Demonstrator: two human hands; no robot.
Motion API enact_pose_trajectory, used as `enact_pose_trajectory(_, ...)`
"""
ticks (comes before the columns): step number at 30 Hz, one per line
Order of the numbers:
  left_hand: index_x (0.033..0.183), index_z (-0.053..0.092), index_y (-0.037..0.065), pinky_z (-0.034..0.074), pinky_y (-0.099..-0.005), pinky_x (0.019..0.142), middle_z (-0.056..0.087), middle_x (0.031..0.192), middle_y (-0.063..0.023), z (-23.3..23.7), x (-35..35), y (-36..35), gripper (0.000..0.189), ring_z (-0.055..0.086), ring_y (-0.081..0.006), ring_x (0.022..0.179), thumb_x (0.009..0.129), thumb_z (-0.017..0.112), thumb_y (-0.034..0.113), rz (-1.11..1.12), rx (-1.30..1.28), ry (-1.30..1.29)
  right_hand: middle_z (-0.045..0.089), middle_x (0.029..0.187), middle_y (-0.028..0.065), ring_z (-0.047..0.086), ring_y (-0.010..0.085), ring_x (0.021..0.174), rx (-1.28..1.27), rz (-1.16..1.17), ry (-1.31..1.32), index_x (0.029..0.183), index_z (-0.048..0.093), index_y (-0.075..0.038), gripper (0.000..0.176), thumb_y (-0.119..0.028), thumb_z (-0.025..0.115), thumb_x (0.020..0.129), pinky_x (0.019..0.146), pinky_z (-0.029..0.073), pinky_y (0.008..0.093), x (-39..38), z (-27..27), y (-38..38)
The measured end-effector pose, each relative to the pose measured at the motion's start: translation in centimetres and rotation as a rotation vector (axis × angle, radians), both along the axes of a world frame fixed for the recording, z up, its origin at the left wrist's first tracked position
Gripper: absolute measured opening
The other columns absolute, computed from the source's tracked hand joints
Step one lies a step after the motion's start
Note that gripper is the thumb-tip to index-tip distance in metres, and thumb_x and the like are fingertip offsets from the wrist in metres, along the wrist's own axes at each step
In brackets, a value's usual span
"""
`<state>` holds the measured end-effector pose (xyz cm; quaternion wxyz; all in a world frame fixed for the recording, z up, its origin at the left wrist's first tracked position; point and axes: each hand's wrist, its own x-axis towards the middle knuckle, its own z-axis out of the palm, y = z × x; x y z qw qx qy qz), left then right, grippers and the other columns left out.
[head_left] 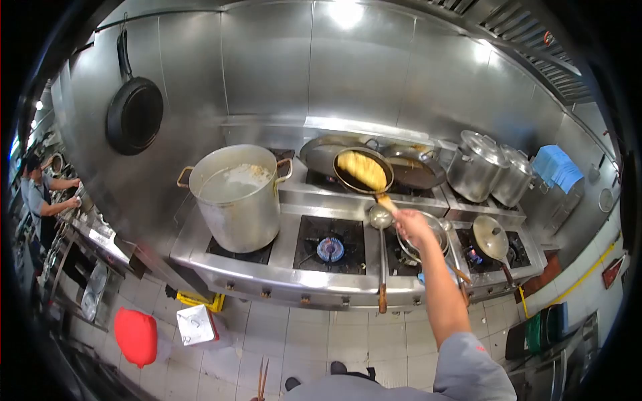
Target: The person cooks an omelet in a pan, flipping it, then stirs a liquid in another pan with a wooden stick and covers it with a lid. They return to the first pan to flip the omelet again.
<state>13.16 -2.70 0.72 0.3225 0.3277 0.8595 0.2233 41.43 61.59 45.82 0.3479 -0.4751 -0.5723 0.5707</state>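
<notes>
My right hand point(413, 226) is wrapped round the light handle of a frying pan point(344, 184), held out at arm's length over the back of the stove. In the pan lies a folded yellow omelette point(362, 170), tilted toward the far side. A pair of chopsticks point(263, 379) points up at the bottom edge of the view. Only a sliver of my left hand point(255, 399) shows at their lower end. Below the pan a ladle point(382, 247) rests across the stove. Left of it, a burner point(330, 249) is lit with a blue flame.
A big stockpot point(234, 217) of cloudy liquid stands on the left. Two woks point(324, 157) point(418, 170) and lidded pots point(476, 170) line the back. At the right is a lidded pan point(490, 237). A red bag point(136, 336) and white container point(196, 325) occupy the floor. Another person point(43, 194) works far left.
</notes>
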Motion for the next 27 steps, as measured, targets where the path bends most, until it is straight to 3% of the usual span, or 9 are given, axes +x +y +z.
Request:
enact_pose_trajectory(2,0.079,0.056,0.001,0.043,-0.0395,0.059,0.058,0.073,-0.0168,0.8,-0.3,0.3,0.032,0.051,-0.0326,0.063,0.085,0.041,0.028,-0.017,-0.095,-0.042,0.045,0.053,-0.0024,0.035,0.0046,0.037,-0.133,-0.025,0.015,0.072,0.050,-0.009,0.017,-0.023,0.056,0.081,0.030,0.027,0.0188,-0.4,-6.7,-1.9)
enact_pose_trajectory(4,0.084,0.058,0.001,0.038,-0.0277,0.039,0.052,0.057,-0.0056,2.2,-0.5,1.3,0.023,0.051,-0.0137,0.048,0.077,0.058,0.023,0.469,-0.234,-0.473,0.046,0.051,-0.0029,0.037,0.0050,0.037,-0.101,-0.039,-0.048,0.069,0.050,-0.009,0.019,-0.023,0.057,0.080,0.031,0.027,0.0200,-0.7,-13.6,-3.7)
enact_pose_trajectory(9,0.083,0.057,0.003,0.035,-0.0283,0.036,0.050,0.055,-0.0064,1.8,-0.4,-0.5,0.023,0.049,-0.0140,0.045,0.078,0.057,0.025,0.512,-0.177,-0.516,0.046,0.053,-0.0023,0.037,0.0052,0.039,-0.190,-0.057,-0.083,0.075,0.054,-0.005,0.020,-0.024,0.055,0.082,0.032,0.027,0.0202,-0.9,-21.6,-9.4)
enact_pose_trajectory(11,0.082,0.058,0.003,0.038,-0.0305,0.039,0.052,0.056,-0.0087,1.6,0.1,-1.7,0.025,0.051,-0.0167,0.048,0.078,0.057,0.027,0.500,-0.174,-0.478,0.046,0.053,-0.0025,0.038,0.0051,0.039,-0.205,-0.064,-0.063,0.076,0.054,-0.005,0.020,-0.023,0.055,0.082,0.033,0.027,0.0199,-1.7,-23.2,-10.1)
enact_pose_trajectory(13,0.082,0.059,0.002,0.044,-0.0343,0.052,0.058,0.064,-0.0128,2.7,0.6,-1.7,0.031,0.054,-0.0218,0.056,0.078,0.055,0.033,0.166,-0.182,-0.078,0.045,0.053,-0.0028,0.038,0.0049,0.039,-0.212,-0.078,-0.035,0.076,0.054,-0.004,0.020,-0.023,0.055,0.081,0.033,0.027,0.0196,-3.3,-24.1,-10.4)
enact_pose_trajectory(16,0.083,0.060,0.002,0.044,-0.0343,0.062,0.060,0.072,-0.0150,3.2,0.6,-1.3,0.037,0.056,-0.0247,0.064,0.078,0.053,0.038,0.197,-0.229,-0.153,0.045,0.053,-0.0025,0.038,0.0057,0.039,-0.217,-0.108,0.016,0.078,0.055,-0.004,0.019,-0.023,0.055,0.081,0.034,0.028,0.0203,-5.7,-24.9,-9.3)
enact_pose_trajectory(21,0.084,0.060,0.000,0.044,-0.0309,0.061,0.061,0.071,-0.0115,3.5,0.1,-1.6,0.035,0.056,-0.0192,0.064,0.078,0.056,0.034,0.286,-0.156,-0.306,0.045,0.053,-0.0025,0.038,0.0069,0.038,-0.233,-0.046,-0.046,0.079,0.056,-0.006,0.021,-0.027,0.056,0.081,0.035,0.032,0.0220,-6.1,-26.3,-6.2)
enact_pose_trajectory(23,0.083,0.060,-0.001,0.044,-0.0297,0.061,0.061,0.069,-0.0094,1.3,-0.5,-2.9,0.033,0.056,-0.0168,0.064,0.078,0.058,0.032,0.372,-0.046,-0.386,0.047,0.054,-0.0017,0.042,0.0072,0.040,-0.245,0.095,-0.159,0.080,0.057,-0.007,0.022,-0.030,0.056,0.080,0.036,0.034,0.0220,-5.0,-26.3,-4.7)
enact_pose_trajectory(27,0.082,0.059,-0.003,0.043,-0.0269,0.058,0.060,0.068,-0.0047,1.7,-0.9,-3.9,0.029,0.053,-0.0114,0.064,0.078,0.058,0.026,0.387,-0.066,-0.377,0.061,0.072,0.0093,0.058,0.0186,0.058,0.164,0.179,-0.710,0.088,0.058,-0.004,0.027,-0.029,0.056,0.078,0.052,0.045,0.0316,-2.7,-25.3,-0.5)
